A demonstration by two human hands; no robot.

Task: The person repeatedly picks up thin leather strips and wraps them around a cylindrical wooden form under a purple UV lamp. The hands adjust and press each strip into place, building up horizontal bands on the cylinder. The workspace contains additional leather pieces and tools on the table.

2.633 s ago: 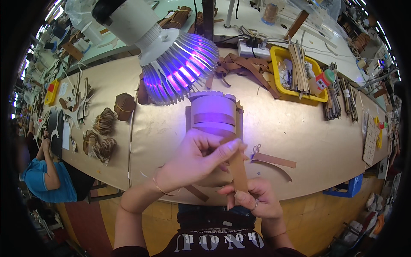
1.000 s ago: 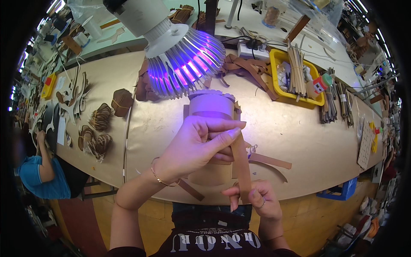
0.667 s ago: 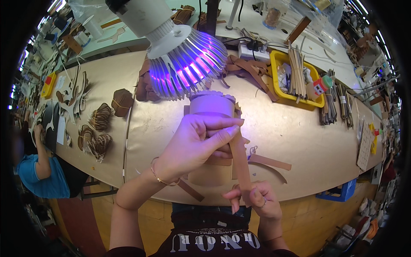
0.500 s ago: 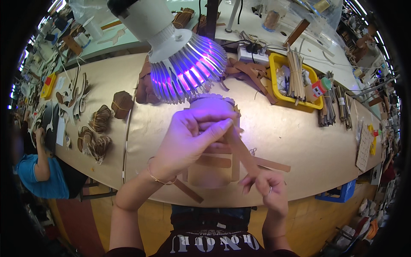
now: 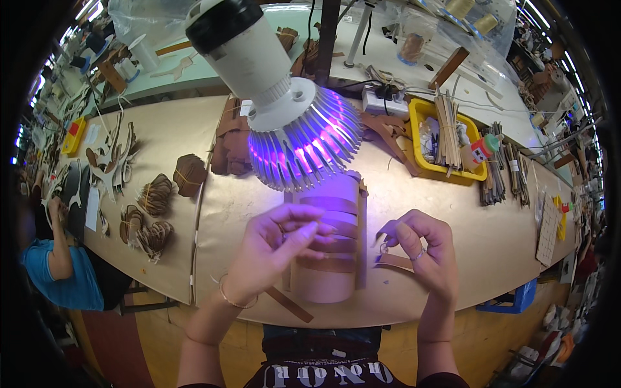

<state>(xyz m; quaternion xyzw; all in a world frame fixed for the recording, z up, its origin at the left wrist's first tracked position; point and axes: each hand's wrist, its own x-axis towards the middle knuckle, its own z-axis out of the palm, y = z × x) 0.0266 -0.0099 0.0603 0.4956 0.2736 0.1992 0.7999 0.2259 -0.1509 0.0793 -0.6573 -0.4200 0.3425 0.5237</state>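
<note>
A tan, rounded form [image 5: 322, 288] lies before me under the lamp, with several brown strips [image 5: 328, 264] across it. Over its left side is my left hand [image 5: 275, 244], its fingers loosely bent and apart, with nothing visible in them. My right hand [image 5: 428, 253] is right of the form, fingers bent down and drawn together beside a small, shiny, loop-like thing [image 5: 385, 248]; what they grip, if anything, cannot be made out. Partly behind that hand, a brown strip [image 5: 396, 260] rests on the table. Another strip [image 5: 290, 304] lies at the near edge, below my left wrist.
A lit lamp [image 5: 304, 139] hangs low over the form. Bundles of brown pieces [image 5: 155, 195] lie left. A yellow bin [image 5: 446, 169] with sticks and a bottle [image 5: 482, 150] stands back right. Another person [image 5: 65, 271] works at far left.
The brown strip stretched between my hands is no longer held between them. My hands have moved apart, the right one up beside the small shiny thing. The view has shifted slightly.
</note>
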